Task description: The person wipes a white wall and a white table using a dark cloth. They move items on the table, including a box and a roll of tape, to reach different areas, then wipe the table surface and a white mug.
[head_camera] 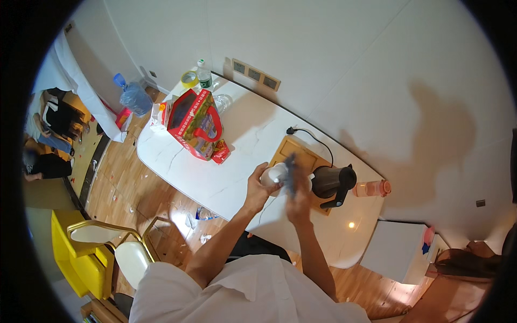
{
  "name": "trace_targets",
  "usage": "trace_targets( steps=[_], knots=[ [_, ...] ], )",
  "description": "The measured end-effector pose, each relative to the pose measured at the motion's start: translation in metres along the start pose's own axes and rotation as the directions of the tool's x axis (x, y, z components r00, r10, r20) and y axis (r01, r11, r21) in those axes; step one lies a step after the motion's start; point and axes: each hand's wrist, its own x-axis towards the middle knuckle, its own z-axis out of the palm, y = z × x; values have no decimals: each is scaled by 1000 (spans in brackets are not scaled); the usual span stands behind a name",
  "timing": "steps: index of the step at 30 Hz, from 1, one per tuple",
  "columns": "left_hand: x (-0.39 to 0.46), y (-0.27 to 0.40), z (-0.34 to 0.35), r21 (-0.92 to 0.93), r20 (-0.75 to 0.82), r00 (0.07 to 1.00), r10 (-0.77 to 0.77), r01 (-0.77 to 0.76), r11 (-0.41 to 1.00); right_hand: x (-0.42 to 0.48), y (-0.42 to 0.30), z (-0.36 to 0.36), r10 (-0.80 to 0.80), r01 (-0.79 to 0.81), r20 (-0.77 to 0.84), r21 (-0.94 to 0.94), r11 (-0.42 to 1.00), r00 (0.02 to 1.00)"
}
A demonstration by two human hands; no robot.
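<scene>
My left hand [258, 191] holds a small white cup [271, 174] by its side, above the marble-patterned white table. Blurred by motion, my right hand [300, 198] grips a dark grey-blue cloth [290, 175] right beside the cup. Part of another white item shows behind the right hand, but its shape is mostly hidden. Under both hands lies a wooden tea tray [287, 148]. A dark electric kettle [327, 181] with a black handle stands at the tray's right end.
A black power cord [319, 140] curves behind the tray. The table [246, 143] also bears a red shopping bag [194, 129], a water bottle [204, 76], yellow tape [189, 79] and a pink bottle [371, 188]. Chairs [131, 256] stand at left; several people [60, 117] are beyond.
</scene>
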Motion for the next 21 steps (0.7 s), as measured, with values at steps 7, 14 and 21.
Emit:
trace_targets(
  steps=[7, 14, 21],
  knots=[
    [-52, 36, -9, -776, 55, 993, -103, 108, 622, -16, -24, 52, -67, 50, 171, 100, 994, 983],
    [-83, 32, -5, -678, -200, 975, -96, -67, 732, -24, -66, 50, -20, -17, 137, 260, 965, 990],
    [-95, 79, 22, -724, -81, 972, -220, 95, 683, -59, -67, -4, -204, 176, 159, 174, 969, 966]
  ],
)
